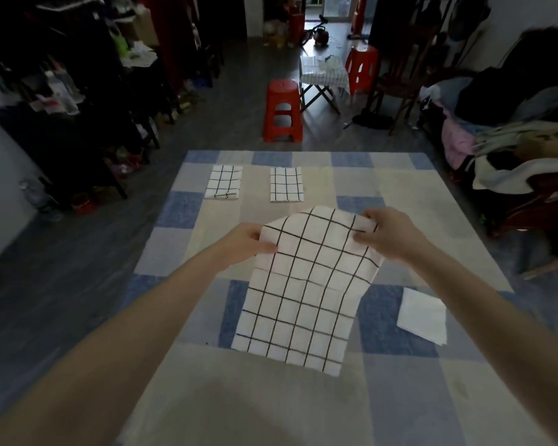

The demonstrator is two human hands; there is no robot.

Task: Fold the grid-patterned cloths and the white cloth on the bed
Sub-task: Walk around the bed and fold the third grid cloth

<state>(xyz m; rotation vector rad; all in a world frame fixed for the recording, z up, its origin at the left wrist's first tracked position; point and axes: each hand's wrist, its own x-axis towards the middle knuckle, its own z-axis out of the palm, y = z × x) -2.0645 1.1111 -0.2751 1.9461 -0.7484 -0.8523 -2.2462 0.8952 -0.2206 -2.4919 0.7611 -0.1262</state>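
From the head camera: both hands are up over the blue-and-beige checked bed (400, 188). The left hand (244, 241) and right hand (388, 233) each have a closed pinching grip on a top corner of the white black-grid cloth (303, 294), its lower edge trailing on the bed. Two folded grid-patterned cloths (223, 182) (286, 184) lie beyond, well apart. A folded plain white cloth (422, 315) sits to the right.

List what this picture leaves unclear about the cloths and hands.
- Held grid-patterned cloth: its layers are hidden by its own front face.
- Left hand and right hand: fingers behind the cloth are hidden.
- White cloth: whether folded, unclear.
- Two far folded cloths: layers too small to count.
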